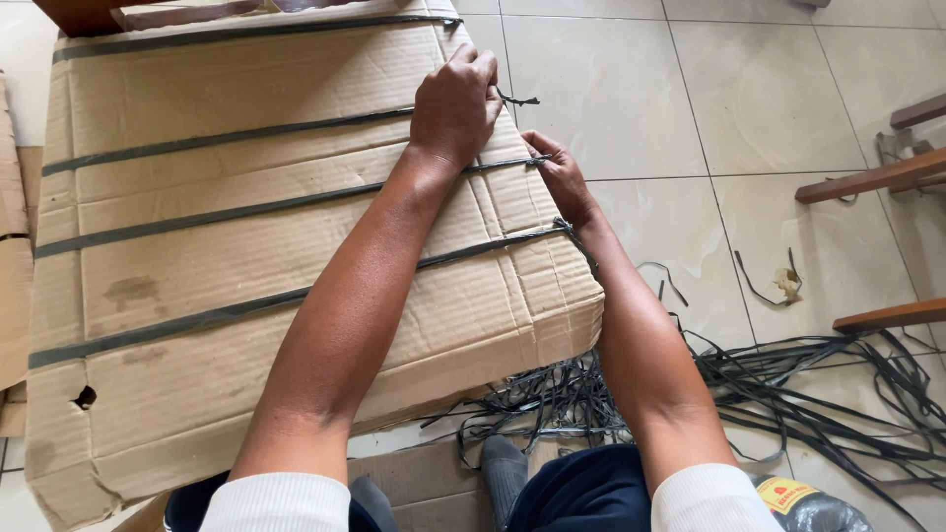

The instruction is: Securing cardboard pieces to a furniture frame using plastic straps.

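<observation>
A large flat cardboard-wrapped bundle [227,276] lies in front of me, bound by several dark plastic straps [227,138]. My left hand [455,103] rests on its far right edge, fingers closed around a strap end that sticks out to the right. My right hand [560,175] is at the bundle's right side, just below, fingers curled on another strap [503,165] where it bends over the edge.
A tangle of loose dark straps [788,384] lies on the pale tiled floor [690,99] to the right. Wooden furniture parts [877,177] stand at the right edge. More cardboard [12,296] is at the left, and a bag [803,502] at bottom right.
</observation>
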